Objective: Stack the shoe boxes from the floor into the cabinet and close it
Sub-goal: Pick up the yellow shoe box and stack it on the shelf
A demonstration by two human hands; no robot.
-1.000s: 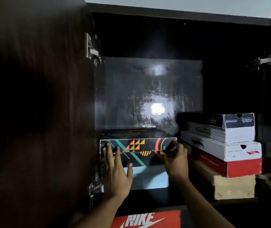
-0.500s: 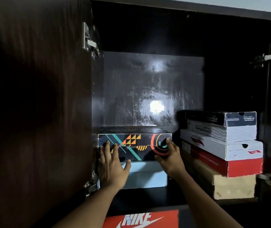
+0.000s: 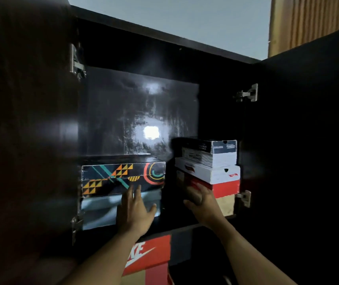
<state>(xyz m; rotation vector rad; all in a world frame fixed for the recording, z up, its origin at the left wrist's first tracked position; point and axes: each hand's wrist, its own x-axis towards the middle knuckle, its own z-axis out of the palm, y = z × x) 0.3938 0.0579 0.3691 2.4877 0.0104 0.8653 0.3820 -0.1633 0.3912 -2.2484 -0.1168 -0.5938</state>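
Left hand [image 3: 136,212] lies flat-fingered across the patterned shoe box [image 3: 113,177] and pale blue box [image 3: 98,210]; right hand [image 3: 200,199], blurred, spreads loosely by the red box [image 3: 226,188]. A forearm half-hides the Nike box [image 3: 154,249] lettering.

Bare hands, bare forearms.
The left hand [image 3: 135,211] and right hand [image 3: 202,200] are bare; the left forearm [image 3: 102,254] and right forearm [image 3: 242,249] show bare as far as the view's bottom edge, with the fingers smeared by blur.

Left hand [image 3: 136,210] lies flat against the blue box [image 3: 98,212] under the patterned box [image 3: 121,177]; right hand [image 3: 200,199], blurred, seems to touch the red box [image 3: 226,189] in the open cabinet [image 3: 164,38].
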